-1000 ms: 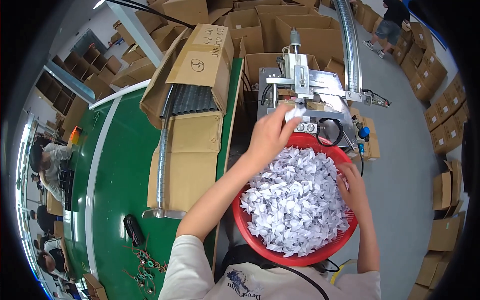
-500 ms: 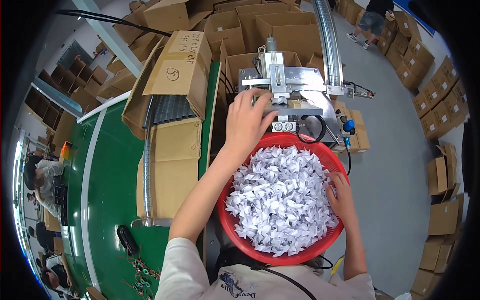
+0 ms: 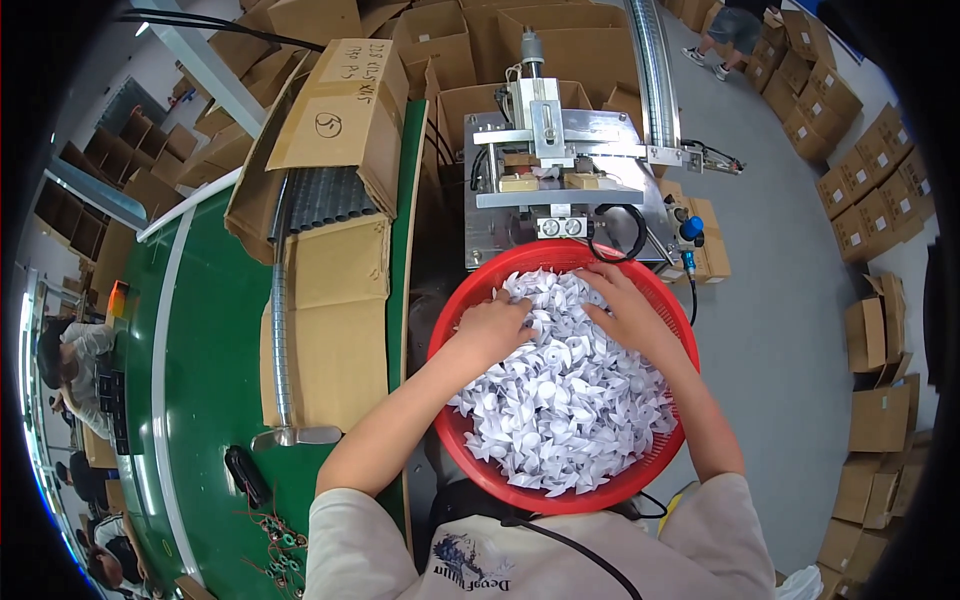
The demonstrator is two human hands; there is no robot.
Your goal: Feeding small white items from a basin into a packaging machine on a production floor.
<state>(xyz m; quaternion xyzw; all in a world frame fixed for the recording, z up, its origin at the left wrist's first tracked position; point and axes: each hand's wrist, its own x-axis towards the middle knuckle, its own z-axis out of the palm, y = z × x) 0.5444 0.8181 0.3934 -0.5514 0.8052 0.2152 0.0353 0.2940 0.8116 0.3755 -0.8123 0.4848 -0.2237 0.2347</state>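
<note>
A red plastic basket (image 3: 452, 300) close in front of me is heaped with small white pinwheel-shaped pieces (image 3: 560, 410). My left hand (image 3: 497, 326) lies on the far left part of the heap, its thumb apart from its fingers and some fingertips partly hidden. On the far right part rests my right hand (image 3: 630, 312), thumb and fingers spread over the pieces. I see no piece lifted in either hand. Just beyond the basket stands a metal machine (image 3: 490, 235) with an upright cylinder. A small white piece (image 3: 548, 172) sits under its head.
To the left, a green table (image 3: 215, 330) carries an open cardboard box (image 3: 320, 125) of grey tubes, a curved metal chute (image 3: 281, 340), a black case (image 3: 247, 476) and tangled wires. Cartons stand behind the machine and along the right wall. Other people are at the far left and top right.
My left hand has come down from the machine's head onto the pieces. My right hand has moved from the basket's right side to the far part of the heap. The view has shifted slightly.
</note>
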